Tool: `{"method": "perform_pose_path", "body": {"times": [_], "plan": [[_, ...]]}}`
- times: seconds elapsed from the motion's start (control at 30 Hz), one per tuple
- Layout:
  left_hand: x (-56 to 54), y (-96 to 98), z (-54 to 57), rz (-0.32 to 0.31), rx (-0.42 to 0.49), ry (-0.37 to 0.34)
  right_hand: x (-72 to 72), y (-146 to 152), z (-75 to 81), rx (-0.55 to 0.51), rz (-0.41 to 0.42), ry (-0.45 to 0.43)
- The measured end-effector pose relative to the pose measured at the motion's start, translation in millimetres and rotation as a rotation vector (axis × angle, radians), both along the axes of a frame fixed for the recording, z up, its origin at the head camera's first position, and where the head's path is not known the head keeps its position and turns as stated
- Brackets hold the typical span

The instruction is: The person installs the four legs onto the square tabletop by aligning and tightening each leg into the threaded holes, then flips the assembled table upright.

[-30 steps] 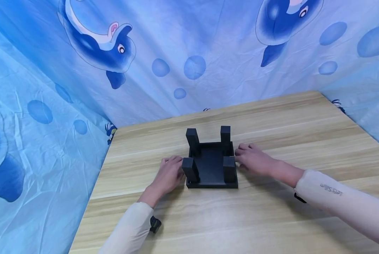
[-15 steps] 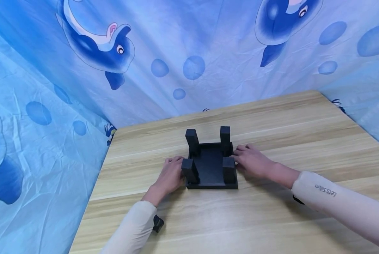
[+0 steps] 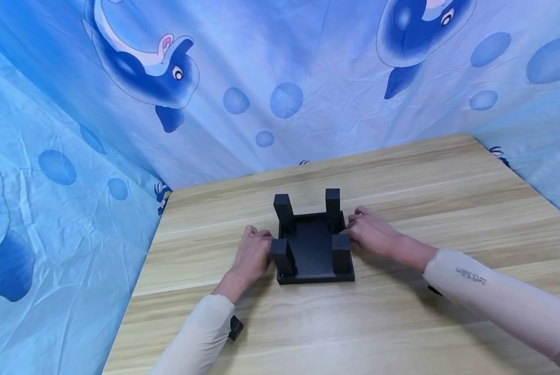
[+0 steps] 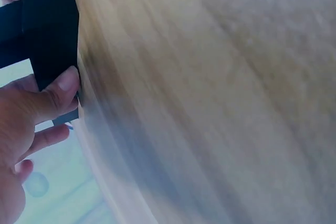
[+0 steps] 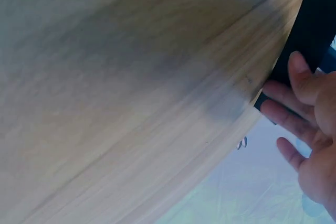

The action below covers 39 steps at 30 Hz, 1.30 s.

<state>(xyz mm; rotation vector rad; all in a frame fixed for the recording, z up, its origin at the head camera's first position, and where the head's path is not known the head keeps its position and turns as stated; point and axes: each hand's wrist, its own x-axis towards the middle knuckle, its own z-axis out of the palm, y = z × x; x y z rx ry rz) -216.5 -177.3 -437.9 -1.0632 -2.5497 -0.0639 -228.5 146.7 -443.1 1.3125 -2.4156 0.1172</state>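
Note:
A small black table [image 3: 311, 250] lies upside down on the wooden tabletop, its rimmed underside facing up and its several square legs upright. On its left side my left hand [image 3: 252, 253] grips the edge, partly hidden by the near left leg. The left wrist view shows the left thumb [image 4: 65, 82] pressed against the black side. Opposite it, my right hand [image 3: 370, 232] holds the right edge, a finger reaching over the rim between the legs. In the right wrist view the right thumb [image 5: 299, 66] lies against the black side, the fingers spread around its lower corner.
The wood-grain tabletop [image 3: 401, 177] extends on all sides of the black table. A blue curtain [image 3: 280, 62] with dolphins and bubbles hangs behind and at both sides. Dark wrist devices [image 3: 235, 328] show under the pale sleeves [image 3: 495, 297].
The black table has shifted slightly toward me and a little right over the last half second. Both hands have kept to its sides, the right one closing in on the edge.

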Motion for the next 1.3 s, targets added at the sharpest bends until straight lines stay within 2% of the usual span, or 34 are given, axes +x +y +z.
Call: {"method": "perform_pose_path", "body": {"times": [0.1, 0.23, 0.47, 0.77, 0.93, 1.1, 1.17, 1.3], "plan": [[-0.6, 0.7, 2.6, 0.010, -0.050, 0.044, -1.7, 0.1, 2.2, 0.022, 0.037, 0.010], [1.6, 0.4, 10.0, 0.010, -0.078, 0.054, -1.0, 3.2, 8.8, 0.004, 0.094, 0.012], [-1.6, 0.4, 32.5, -0.026, -0.037, 0.077, -4.5, 9.3, 30.9, -0.058, 0.114, 0.029], [-3.6, -1.6, 47.9, -0.095, 0.033, 0.081, -5.4, 14.2, 42.8, -0.071, 0.148, -0.020], [-2.3, -3.3, 56.9, -0.119, 0.086, 0.015, -3.0, 17.4, 51.6, -0.148, 0.184, -0.057], [-1.6, -5.7, 71.2, -0.146, 0.208, -0.128, 0.2, 22.1, 62.7, -0.255, 0.214, -0.127], [-1.8, -7.3, 76.1, -0.149, 0.269, -0.210, 2.0, 24.6, 68.0, -0.292, 0.203, -0.184], [-2.4, -10.6, 82.0, -0.156, 0.373, -0.373, 7.1, 29.6, 77.6, -0.367, 0.131, -0.392]]}}
